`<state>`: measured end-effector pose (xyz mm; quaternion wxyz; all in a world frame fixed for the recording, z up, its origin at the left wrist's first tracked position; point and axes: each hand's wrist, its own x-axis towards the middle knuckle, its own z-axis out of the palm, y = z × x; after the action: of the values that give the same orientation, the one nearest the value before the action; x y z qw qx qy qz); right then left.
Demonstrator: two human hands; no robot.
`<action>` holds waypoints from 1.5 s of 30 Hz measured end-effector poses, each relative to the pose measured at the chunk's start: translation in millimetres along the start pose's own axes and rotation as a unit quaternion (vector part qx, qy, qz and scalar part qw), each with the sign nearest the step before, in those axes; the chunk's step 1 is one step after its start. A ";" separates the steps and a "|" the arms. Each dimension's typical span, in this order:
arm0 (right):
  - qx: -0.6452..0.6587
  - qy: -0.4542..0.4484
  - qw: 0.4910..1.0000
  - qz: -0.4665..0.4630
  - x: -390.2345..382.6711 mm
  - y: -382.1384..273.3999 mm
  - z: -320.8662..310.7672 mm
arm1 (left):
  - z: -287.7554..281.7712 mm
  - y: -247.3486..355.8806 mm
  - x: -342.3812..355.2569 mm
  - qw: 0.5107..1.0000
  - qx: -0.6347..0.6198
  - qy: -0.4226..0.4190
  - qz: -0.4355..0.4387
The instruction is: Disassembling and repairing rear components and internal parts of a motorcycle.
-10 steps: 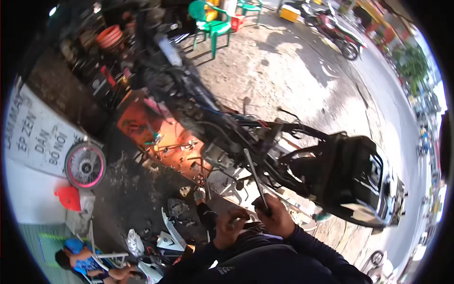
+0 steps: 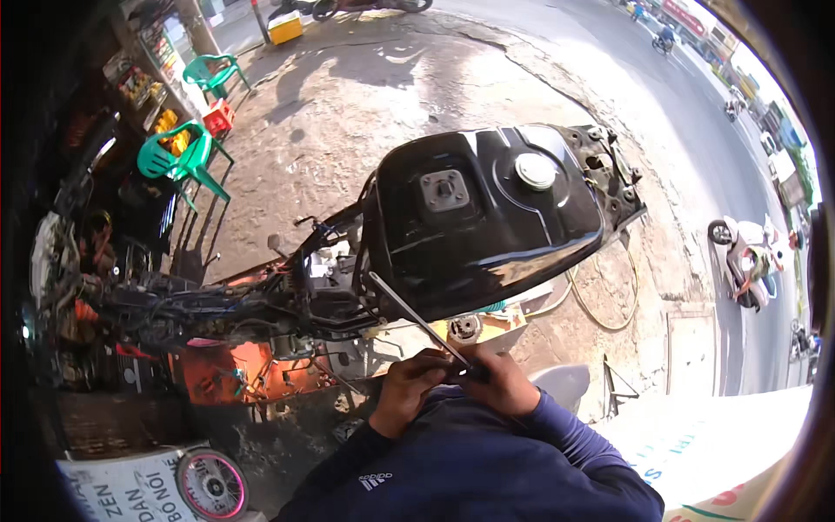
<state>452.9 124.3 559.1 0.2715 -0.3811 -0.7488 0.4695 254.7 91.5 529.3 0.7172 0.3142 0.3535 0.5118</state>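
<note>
One metal rod [image 2: 417,319] is grasped by the right hand [image 2: 502,383] at five o'clock, left hand [image 2: 407,396] unclear in hold; motorcycle frame [image 2: 248,306] stripped toward nine, black tank [image 2: 504,230] on at two.

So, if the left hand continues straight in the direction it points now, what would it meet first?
Probably the lower end of the metal rod or the right hand around it. The left hand points forward and rightward, its fingers very near both; depth there is unclear.
</note>
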 end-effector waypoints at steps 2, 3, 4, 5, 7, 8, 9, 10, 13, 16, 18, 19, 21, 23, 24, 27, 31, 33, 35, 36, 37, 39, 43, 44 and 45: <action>0.064 0.072 0.994 0.055 -26.8 5.0 -6.2 | 8.3 -10.5 16.6 0.995 -0.008 -0.036 -0.090; 0.050 0.099 0.993 0.050 -35.5 -0.6 -8.0 | 9.9 -16.5 23.0 0.988 -0.040 -0.075 -0.132; 0.057 0.124 0.989 0.061 -43.2 -1.2 -8.4 | 16.5 -17.9 31.0 0.984 -0.029 -0.090 -0.153; 0.104 0.168 0.973 0.118 -51.2 0.5 -7.6 | 23.4 -22.0 39.9 0.981 0.020 -0.107 -0.160; 0.221 0.279 0.922 0.156 -64.9 1.6 -1.9 | 40.6 -22.2 57.2 0.964 0.151 -0.175 -0.133; 0.283 0.344 0.885 0.135 -69.8 5.4 -0.9 | 52.0 -24.2 68.7 0.958 0.160 -0.190 -0.147; 0.317 0.381 0.856 0.144 -76.6 13.9 0.8 | 63.3 -27.6 76.7 0.949 0.241 -0.201 -0.040; 0.350 0.414 0.826 0.152 -82.5 25.5 2.4 | 73.9 -30.0 85.0 0.924 0.314 -0.209 0.071; 0.396 0.467 0.781 0.119 -93.8 44.8 -7.1 | 105.7 -30.7 120.3 0.877 0.406 -0.218 0.133; 0.390 0.478 0.778 0.120 -98.0 55.4 -30.7 | 125.3 -43.5 150.3 0.876 0.413 -0.176 0.178; 0.347 0.458 0.811 0.111 -100.1 66.0 -50.2 | 140.2 -44.8 159.9 0.895 0.382 -0.143 0.183; 0.341 0.446 0.820 0.111 -100.7 68.8 -62.6 | 145.3 -46.1 165.5 0.894 0.383 -0.129 0.192; 0.346 0.406 0.841 0.092 -102.6 89.1 -86.2 | 158.2 -48.1 175.9 0.906 0.382 -0.087 0.161; 0.332 0.355 0.872 0.059 -99.0 106.0 -113.1 | 171.7 -47.0 185.1 0.886 0.442 -0.033 0.132; 0.347 0.300 0.888 0.030 -92.9 101.2 -132.1 | 172.2 -48.6 185.6 0.885 0.447 -0.018 0.129; 0.411 0.198 0.889 -0.043 -71.3 109.4 -167.2 | 177.4 -55.7 186.3 0.932 0.324 0.027 0.159; 0.418 0.116 0.894 -0.112 -44.4 119.3 -208.1 | 191.2 -51.9 185.7 0.969 0.205 0.040 0.131; 0.343 0.097 0.918 -0.174 -29.0 118.9 -223.4 | 188.1 -53.1 187.2 0.978 0.147 0.033 0.144; 0.346 0.093 0.915 -0.188 -22.8 118.9 -227.7 | 183.2 -53.3 191.6 0.988 0.066 0.034 0.134; 0.367 0.097 0.911 -0.162 -20.7 119.0 -225.9 | 183.6 -56.9 195.4 0.988 0.065 0.044 0.130; 0.373 0.092 0.910 -0.156 -18.4 122.1 -222.4 | 184.5 -60.5 199.0 0.988 0.061 0.052 0.131; 0.383 0.130 0.906 -0.128 -16.0 119.7 -216.8 | 182.5 -62.0 200.2 0.984 0.073 0.079 0.142; 0.182 0.238 0.924 -0.237 -3.3 110.9 -216.4 | 180.1 -48.1 193.9 0.988 0.133 0.040 0.074; 0.183 0.236 0.924 -0.239 0.7 110.4 -213.8 | 180.0 -47.1 194.6 0.987 0.134 0.042 0.076; 0.174 0.250 0.922 -0.237 4.8 111.8 -210.2 | 179.1 -46.4 195.2 0.989 0.122 0.048 0.068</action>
<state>646.2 262.7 544.2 0.6155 -0.2443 -0.6315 0.4034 471.0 249.3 554.4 0.6191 0.3981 0.4252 0.5267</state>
